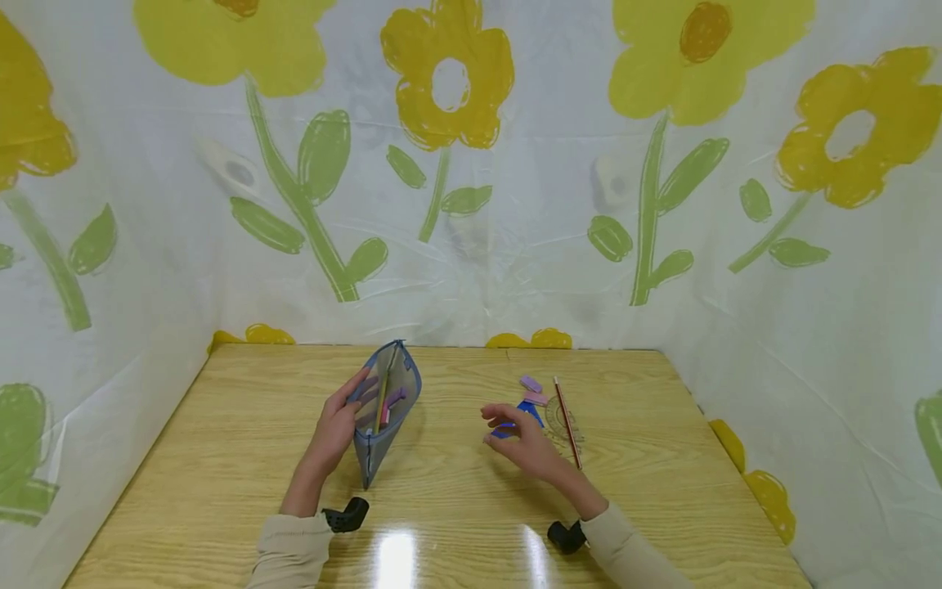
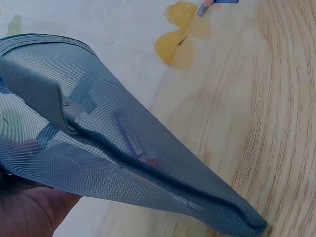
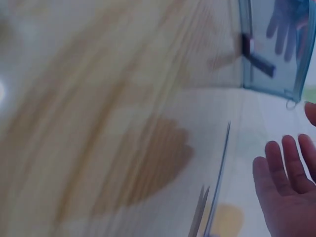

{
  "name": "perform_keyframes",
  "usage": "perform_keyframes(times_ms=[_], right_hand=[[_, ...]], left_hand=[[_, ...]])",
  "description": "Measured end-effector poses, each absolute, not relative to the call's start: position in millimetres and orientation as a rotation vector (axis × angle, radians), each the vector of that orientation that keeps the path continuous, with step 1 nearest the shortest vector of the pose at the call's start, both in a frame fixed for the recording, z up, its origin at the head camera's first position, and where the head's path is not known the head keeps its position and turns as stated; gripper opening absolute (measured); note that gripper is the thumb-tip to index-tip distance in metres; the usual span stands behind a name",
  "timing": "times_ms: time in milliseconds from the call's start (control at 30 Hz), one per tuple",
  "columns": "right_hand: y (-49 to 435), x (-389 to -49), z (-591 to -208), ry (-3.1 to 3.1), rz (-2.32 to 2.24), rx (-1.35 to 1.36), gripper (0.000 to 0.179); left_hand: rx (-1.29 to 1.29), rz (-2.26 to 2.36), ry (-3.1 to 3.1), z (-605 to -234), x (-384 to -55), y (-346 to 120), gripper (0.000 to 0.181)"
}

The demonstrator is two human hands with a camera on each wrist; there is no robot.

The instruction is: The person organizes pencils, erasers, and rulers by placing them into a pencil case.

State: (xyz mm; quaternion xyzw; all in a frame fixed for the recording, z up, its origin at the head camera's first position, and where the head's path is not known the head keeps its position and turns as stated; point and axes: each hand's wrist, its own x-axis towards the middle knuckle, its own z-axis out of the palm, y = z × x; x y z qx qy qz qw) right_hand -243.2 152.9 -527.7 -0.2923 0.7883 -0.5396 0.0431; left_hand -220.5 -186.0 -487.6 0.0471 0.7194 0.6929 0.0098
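My left hand (image 1: 336, 429) grips the pouch (image 1: 377, 451). Right of it, my right hand (image 1: 530, 446) hangs, fingers loosely extended.

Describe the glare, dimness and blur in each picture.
Head view: two white glare patches on the near part of the table; left wrist view: the left hand dim in the lower-left corner, contents hazy through the mesh pouch; right wrist view: wood grain soft and blurred, a bright spot at the left edge.

The left hand (image 1: 337, 427) grips the unzipped pouch (image 1: 403, 411) at the right hand's (image 1: 526, 444) 9 o'clock; at its 2 o'clock, a pencil (image 1: 567, 421) lies across the protractor (image 1: 555, 417).
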Motion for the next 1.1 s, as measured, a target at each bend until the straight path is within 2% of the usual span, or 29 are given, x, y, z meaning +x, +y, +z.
perform_keyframes(times_ms=[433,867,1100], right_hand=[[194.5,-251.8,-515.8,2.596,-1.456,-0.818,0.042],[216.0,-261.2,-510.5,2.779,-1.266,-0.801,0.048],[224.1,-267.6,-512.6,2.841,-1.179,-0.674,0.047]], left_hand=[[0.15,2.151,2.251,-490.2,-223.0,-185.7,0.06],[0.169,2.17,2.23,-490.5,-221.8,-185.9,0.06],[0.155,2.163,2.231,-490.2,-221.0,-186.5,0.061]])
